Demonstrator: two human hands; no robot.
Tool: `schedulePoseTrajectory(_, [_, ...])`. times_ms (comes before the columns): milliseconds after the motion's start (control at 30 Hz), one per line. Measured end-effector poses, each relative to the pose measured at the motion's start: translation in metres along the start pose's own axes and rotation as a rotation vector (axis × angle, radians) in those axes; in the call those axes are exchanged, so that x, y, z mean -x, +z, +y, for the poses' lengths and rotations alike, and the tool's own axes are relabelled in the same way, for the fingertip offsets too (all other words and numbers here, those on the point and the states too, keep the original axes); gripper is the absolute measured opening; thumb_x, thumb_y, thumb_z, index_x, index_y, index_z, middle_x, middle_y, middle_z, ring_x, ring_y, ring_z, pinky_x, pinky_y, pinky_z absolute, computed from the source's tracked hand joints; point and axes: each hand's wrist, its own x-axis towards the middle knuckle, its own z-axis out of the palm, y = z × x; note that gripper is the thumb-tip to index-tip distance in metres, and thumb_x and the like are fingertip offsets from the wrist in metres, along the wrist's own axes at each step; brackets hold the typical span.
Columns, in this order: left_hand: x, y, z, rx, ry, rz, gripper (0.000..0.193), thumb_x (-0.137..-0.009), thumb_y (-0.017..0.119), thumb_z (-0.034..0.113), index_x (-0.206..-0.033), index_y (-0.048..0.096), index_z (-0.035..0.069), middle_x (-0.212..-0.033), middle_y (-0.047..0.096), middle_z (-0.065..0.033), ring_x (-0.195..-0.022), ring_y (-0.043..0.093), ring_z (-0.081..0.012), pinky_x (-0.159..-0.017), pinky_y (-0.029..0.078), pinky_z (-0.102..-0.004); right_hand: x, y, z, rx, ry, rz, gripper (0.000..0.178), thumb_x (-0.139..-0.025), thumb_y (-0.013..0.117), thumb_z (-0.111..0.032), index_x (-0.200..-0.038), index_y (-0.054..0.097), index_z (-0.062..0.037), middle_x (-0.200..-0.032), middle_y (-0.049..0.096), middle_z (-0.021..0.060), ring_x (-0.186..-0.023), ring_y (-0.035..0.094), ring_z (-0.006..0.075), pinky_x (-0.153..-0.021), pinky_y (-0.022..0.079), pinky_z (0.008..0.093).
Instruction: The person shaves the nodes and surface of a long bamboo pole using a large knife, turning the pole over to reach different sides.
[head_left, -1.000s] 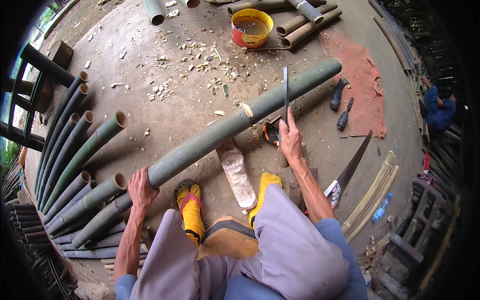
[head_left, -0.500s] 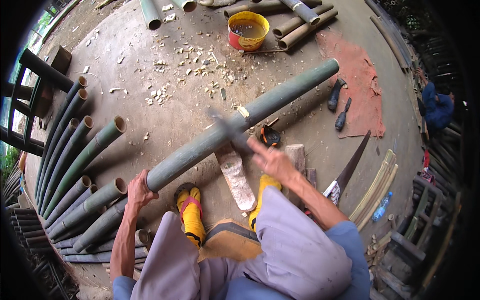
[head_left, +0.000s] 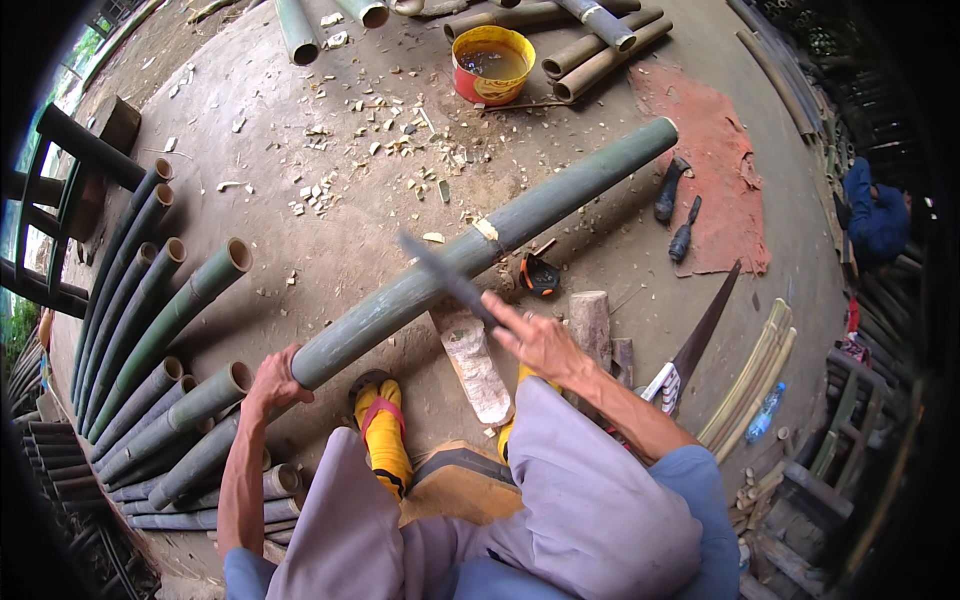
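A long green bamboo pole (head_left: 585, 185) slants across in front of me, from lower left to upper right. My left hand (head_left: 276, 382) is closed around its near end. In my right hand (head_left: 540, 345) is a knife with a long dark blade (head_left: 440, 270), slightly blurred. The blade crosses over the pole, pointing up and left; whether it touches is hard to tell. Beyond it, a pale cut patch (head_left: 485, 229) shows on the pole's upper side. A pale, worn wooden block (head_left: 475, 370) stands under the pole between my feet.
Many bamboo poles (head_left: 205, 280) lie at left. A yellow-red bucket (head_left: 494, 65) of murky liquid stands ahead among wood chips. To the right are a handsaw (head_left: 705, 340), dark-handled tools (head_left: 685, 232), a tape measure (head_left: 540, 273), a bottle (head_left: 765, 412) and split strips. Another person (head_left: 875, 210) sits far right.
The knife blade has shifted a little up and left across the pole and shows more clearly. The pale cut patch on the pole looks larger, and a pale chip appears beside the pole.
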Motion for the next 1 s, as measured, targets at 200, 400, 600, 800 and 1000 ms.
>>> schedulePoseTrajectory(200, [-0.009,0.003,-0.016,0.073,-0.009,-0.036,0.070,-0.041,0.084,0.020,-0.107,0.067,0.004,-0.092,0.071,-0.0161,-0.089,0.068,-0.0353,-0.080,0.052,-0.0434,-0.008,-0.015,0.001,-0.300,0.509,0.316,0.056,-0.105,0.042,-0.030,-0.157,0.026,-0.0151,-0.067,0.065,0.0084,-0.041,0.049,0.0125,-0.034,0.045,0.0262])
schedulePoseTrajectory(400, [-0.018,-0.003,-0.020,0.216,-0.018,-0.229,0.071,-0.040,0.084,0.017,-0.107,0.066,0.003,-0.089,0.070,-0.0112,-0.085,0.066,-0.0265,-0.080,0.051,-0.0395,-0.003,-0.006,-0.007,0.077,0.388,0.164,0.059,-0.104,0.048,-0.031,-0.156,0.027,-0.0140,-0.062,0.062,0.0050,-0.040,0.045,0.0099,-0.031,0.042,0.0244])
schedulePoseTrajectory(600, [-0.029,-0.012,-0.026,0.278,-0.056,-0.343,0.067,-0.040,0.086,0.016,-0.102,0.065,0.002,-0.087,0.068,-0.0065,-0.083,0.063,-0.0200,-0.075,0.051,-0.0367,-0.008,-0.007,-0.006,0.013,0.129,0.012,0.058,-0.104,0.046,-0.031,-0.156,0.027,-0.0176,-0.069,0.064,0.0119,-0.042,0.048,0.0112,-0.034,0.049,0.0291])
schedulePoseTrajectory(800, [-0.042,-0.009,-0.041,0.278,-0.028,-0.428,0.067,-0.040,0.086,0.017,-0.103,0.067,0.003,-0.087,0.068,-0.0053,-0.084,0.062,-0.0194,-0.076,0.049,-0.0361,-0.005,-0.009,-0.014,-0.242,0.491,0.165,0.058,-0.101,0.052,-0.032,-0.154,0.032,-0.0166,-0.077,0.069,0.0168,-0.056,0.067,0.0251,-0.058,0.061,0.0404])
schedulePoseTrajectory(1000, [-0.039,-0.014,-0.038,0.431,-0.045,-0.498,0.071,-0.043,0.086,0.020,-0.109,0.065,0.003,-0.096,0.069,-0.0080,-0.093,0.063,-0.0220,-0.083,0.048,-0.0359,-0.010,-0.029,0.008,-0.140,0.798,0.248,0.060,-0.102,0.051,-0.035,-0.156,0.029,-0.0187,-0.067,0.063,0.0058,-0.048,0.058,0.0156,-0.048,0.057,0.0348])
